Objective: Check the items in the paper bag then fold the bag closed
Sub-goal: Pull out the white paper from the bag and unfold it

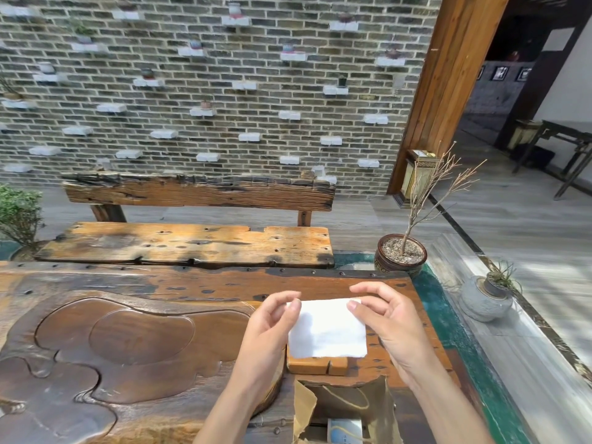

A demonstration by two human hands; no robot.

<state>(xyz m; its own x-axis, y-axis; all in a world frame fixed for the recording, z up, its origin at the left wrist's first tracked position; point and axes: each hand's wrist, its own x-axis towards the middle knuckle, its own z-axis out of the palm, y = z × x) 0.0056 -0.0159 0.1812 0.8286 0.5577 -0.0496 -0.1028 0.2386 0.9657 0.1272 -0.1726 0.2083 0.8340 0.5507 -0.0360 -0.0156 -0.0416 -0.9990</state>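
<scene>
I hold a white sheet of paper (326, 328) up in front of me above the carved wooden table (128, 331). My left hand (272, 325) pinches its upper left corner and my right hand (387, 322) pinches its upper right corner. Below it, at the bottom edge of the view, a brown paper bag (346, 408) stands open with twine handles. Inside the bag I see a pale box (344, 429), partly hidden by the bag's walls.
A small wooden block (315, 363) lies on the table just behind the bag. A wooden bench (192, 241) stands beyond the table. To the right are a potted bare twig (402, 254), a grey stone pot (485, 299) and the table's right edge.
</scene>
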